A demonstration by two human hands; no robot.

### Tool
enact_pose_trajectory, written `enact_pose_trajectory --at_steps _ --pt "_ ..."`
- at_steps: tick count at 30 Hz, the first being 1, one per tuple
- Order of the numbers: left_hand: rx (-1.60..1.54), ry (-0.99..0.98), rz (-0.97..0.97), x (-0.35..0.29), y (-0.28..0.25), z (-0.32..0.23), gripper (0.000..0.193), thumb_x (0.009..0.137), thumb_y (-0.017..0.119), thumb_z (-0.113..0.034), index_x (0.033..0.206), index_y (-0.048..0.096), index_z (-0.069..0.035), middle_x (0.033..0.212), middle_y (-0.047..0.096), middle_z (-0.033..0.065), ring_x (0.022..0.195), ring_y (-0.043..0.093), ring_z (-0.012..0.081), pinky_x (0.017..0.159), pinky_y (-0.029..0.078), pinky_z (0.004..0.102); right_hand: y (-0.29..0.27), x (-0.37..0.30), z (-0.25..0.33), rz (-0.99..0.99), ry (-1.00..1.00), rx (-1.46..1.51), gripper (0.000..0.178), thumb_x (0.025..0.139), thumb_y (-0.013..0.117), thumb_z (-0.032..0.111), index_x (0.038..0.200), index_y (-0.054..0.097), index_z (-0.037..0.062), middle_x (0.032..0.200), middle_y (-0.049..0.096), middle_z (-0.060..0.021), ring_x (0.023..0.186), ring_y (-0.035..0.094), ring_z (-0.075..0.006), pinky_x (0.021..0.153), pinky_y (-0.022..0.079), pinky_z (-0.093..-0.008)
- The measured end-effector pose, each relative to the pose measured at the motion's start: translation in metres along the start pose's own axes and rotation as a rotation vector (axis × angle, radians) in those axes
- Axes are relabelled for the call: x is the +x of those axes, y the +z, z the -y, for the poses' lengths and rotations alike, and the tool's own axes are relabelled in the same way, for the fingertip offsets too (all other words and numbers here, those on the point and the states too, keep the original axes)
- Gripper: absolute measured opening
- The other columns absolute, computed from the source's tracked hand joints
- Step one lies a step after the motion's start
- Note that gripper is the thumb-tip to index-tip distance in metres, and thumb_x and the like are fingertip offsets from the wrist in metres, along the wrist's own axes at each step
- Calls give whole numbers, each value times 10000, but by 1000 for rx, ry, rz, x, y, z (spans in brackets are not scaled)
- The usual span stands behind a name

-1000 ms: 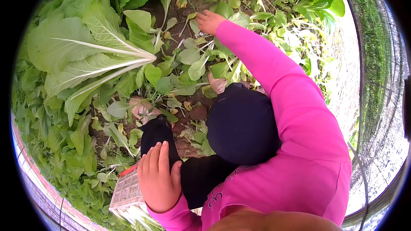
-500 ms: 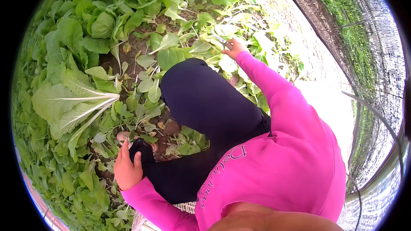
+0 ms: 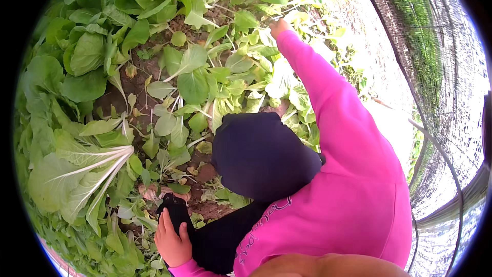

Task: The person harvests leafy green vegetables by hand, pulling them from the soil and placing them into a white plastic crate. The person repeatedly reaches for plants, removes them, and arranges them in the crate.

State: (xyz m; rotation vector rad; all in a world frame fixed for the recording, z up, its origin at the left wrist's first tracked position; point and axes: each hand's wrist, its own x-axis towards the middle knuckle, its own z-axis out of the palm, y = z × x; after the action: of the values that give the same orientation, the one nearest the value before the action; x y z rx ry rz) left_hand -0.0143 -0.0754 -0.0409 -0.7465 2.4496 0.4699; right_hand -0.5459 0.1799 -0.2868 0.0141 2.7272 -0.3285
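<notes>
My right hand [image 3: 280, 27] reaches far out among the leafy greens [image 3: 246, 20] near the top. Its fingers are closed around a thin metal bladed tool [image 3: 291, 8], which looks like scissors and is partly hidden and blurred. Low on the left, my left hand [image 3: 173, 240] rests against my dark trouser leg [image 3: 179, 215], its fingers stretched out and nothing in them. A cut leafy green with white stalks [image 3: 87, 174] lies on its side over the growing plants, stalk end toward me.
Dense green plants [image 3: 87, 54] fill the left side. Brown soil [image 3: 146, 72] and yellowed leaves show between the smaller plants. Beyond a bright strip on the right stands a mesh net [image 3: 451, 72], with a dark hose or cable [image 3: 451, 166] before it. My bent knee [image 3: 256, 154] rises in the middle.
My right arm has stretched farther out, taking the tool deeper into the greens toward the top. My left hand stays by my lower leg. The view has shifted, so knee and plants appear lower.
</notes>
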Motion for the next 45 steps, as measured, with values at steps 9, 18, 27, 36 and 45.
enact_pose_trajectory --at_steps 9,18,27,36,45 --pt "-162 -278 254 29 16 70 590 874 539 -308 1366 343 -46 1271 449 280 1135 459 464 921 403 473 44 83 22 -205 180 -17 315 864 526 288 1062 569 47 1083 588 -112 1012 562 -301 849 475 -374" --pt "-156 -235 220 41 31 96 643 882 528 -380 1397 299 -70 1304 429 266 1164 444 458 939 393 483 76 120 19 -58 75 -519 409 868 484 330 1207 515 102 1172 565 -57 1106 514 -256 904 437 -378" --pt "-127 -278 237 40 33 99 646 882 522 -409 1400 306 -88 1301 433 256 1165 447 444 950 388 471 80 140 36 32 261 -262 601 842 557 274 1317 312 -2 1198 547 -148 1096 550 -269 910 452 -367" --pt "-94 -301 318 54 39 98 618 895 482 -423 1400 311 -110 1273 464 245 1107 489 422 909 414 475 76 148 41 71 118 -550 590 813 577 297 1277 381 -11 1137 591 -167 1068 581 -273 891 465 -359" --pt "-74 -273 341 64 40 104 612 904 435 -463 1407 303 -139 1240 502 231 1036 539 397 861 447 479 53 199 37 186 298 -364 448 874 472 303 1259 494 75 1219 521 -189 1094 553 -335 900 472 -409"
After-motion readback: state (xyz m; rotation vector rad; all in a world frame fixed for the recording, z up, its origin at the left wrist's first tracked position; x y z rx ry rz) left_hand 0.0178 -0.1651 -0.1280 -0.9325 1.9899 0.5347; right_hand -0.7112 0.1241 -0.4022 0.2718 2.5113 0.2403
